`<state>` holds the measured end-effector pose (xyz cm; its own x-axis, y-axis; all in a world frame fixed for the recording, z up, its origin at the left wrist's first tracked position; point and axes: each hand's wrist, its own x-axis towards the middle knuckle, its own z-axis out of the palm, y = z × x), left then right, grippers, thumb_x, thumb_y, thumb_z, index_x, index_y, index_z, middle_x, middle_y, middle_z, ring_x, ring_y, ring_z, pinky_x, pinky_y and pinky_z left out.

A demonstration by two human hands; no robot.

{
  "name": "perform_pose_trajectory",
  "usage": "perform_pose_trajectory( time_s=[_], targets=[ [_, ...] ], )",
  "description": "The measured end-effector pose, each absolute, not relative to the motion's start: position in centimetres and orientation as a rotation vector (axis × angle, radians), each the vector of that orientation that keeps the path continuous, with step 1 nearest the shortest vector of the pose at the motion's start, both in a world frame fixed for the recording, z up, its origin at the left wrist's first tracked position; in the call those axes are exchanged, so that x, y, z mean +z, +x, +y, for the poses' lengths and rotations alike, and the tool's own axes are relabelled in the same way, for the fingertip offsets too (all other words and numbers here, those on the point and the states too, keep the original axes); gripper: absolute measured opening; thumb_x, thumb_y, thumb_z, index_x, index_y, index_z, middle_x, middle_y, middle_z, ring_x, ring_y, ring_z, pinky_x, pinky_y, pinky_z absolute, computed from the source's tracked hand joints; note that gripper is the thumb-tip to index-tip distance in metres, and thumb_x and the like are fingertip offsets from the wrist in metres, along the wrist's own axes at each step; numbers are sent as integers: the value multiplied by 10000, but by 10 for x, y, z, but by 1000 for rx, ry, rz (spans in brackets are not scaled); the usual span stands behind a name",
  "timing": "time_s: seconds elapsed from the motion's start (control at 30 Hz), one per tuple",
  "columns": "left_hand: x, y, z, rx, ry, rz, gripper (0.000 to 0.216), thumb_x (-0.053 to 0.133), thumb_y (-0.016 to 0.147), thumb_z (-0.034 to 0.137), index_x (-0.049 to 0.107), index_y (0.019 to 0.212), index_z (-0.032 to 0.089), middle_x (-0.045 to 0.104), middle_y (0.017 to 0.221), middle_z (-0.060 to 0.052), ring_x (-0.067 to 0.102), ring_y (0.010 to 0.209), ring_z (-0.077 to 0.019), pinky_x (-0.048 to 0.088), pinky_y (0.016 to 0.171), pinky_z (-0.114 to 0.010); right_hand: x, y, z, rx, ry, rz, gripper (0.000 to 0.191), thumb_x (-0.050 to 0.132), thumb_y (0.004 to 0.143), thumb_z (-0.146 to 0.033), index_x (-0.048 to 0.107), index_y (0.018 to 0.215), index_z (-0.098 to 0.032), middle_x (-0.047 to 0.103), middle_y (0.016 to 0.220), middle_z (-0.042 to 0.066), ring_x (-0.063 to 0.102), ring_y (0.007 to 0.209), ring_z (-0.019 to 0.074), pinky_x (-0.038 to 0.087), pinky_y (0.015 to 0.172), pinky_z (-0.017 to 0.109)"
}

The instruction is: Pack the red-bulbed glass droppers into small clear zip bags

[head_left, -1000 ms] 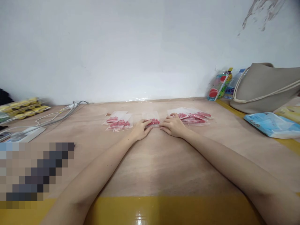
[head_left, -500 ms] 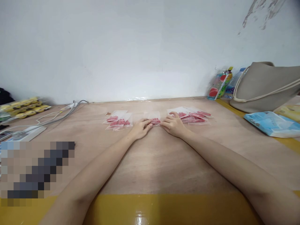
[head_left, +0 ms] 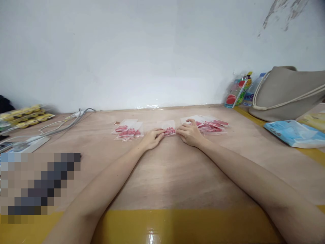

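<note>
A small clear plastic zip bag with red pieces in its lower part lies on the table between my hands. My left hand has its thumb and fingers closed on the bag's left edge. At the right edge, the bent fingers of my right hand are pinched together on the bag, with the index finger raised. Just beyond my right hand is a pile of similar bags with red pieces. Several more such bags overlap in a smaller pile to the left of my left hand.
White and grey cables run to a power strip on the left, near yellow packaged items. On the right are drink bottles, a grey bag and a blue tissue pack. A wall stands behind the table.
The bag between my hands has shifted slightly to the right, and my right hand has moved slightly right with it. The side piles look the same.
</note>
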<state>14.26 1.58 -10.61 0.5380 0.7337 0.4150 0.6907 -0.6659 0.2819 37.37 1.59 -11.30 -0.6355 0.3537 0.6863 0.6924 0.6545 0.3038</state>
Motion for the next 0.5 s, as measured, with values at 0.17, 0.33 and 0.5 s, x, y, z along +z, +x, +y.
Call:
perform_pose_trajectory(
  time_s=[0.17,0.33,0.5],
  targets=[
    [-106,142,16,811,2778,1226,388,468,868,401,575,1181,197,573,1186,-82,562,1064,-219,455,921,-344,-111,374,14,-754,-784,-2259,191,427,843,-135,608,804,-181,668,774,11,538,718,136,213,908,387],
    [-107,151,19,888,2976,1085,258,512,845,315,631,1045,204,608,1064,-83,577,986,-211,444,893,-362,-109,371,9,-686,-854,-2242,174,439,846,-203,588,761,-174,651,731,22,536,710,148,218,902,392],
    [-109,161,21,934,3117,1014,248,408,892,240,646,850,187,641,883,-77,598,834,-187,465,783,-349,-110,368,9,-674,-831,-2243,172,462,837,-238,601,750,-186,661,740,22,533,739,157,219,905,397]
  ],
)
